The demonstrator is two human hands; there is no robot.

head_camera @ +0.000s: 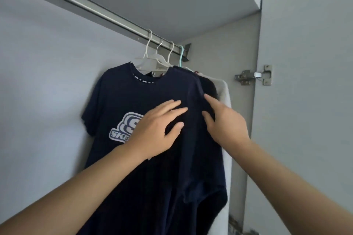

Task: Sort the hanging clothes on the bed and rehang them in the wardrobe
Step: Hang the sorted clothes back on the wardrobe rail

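A navy cotton T-shirt with a white logo (152, 86) hangs on a white plastic hanger (150, 59) from the silver metal wardrobe rail (86, 5); the left hand (158, 131) lies spread flat on its chest; the right hand (225, 122) pinches its sleeve fabric, beside a white fuzzy garment (225, 89).

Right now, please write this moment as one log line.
navy T-shirt hung on rail | left hand flat on it | right hand pinches sleeve

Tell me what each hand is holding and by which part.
Left hand lies flat on the navy T-shirt's chest, gripping nothing. Right hand touches its sleeve; a pinch cannot be told.
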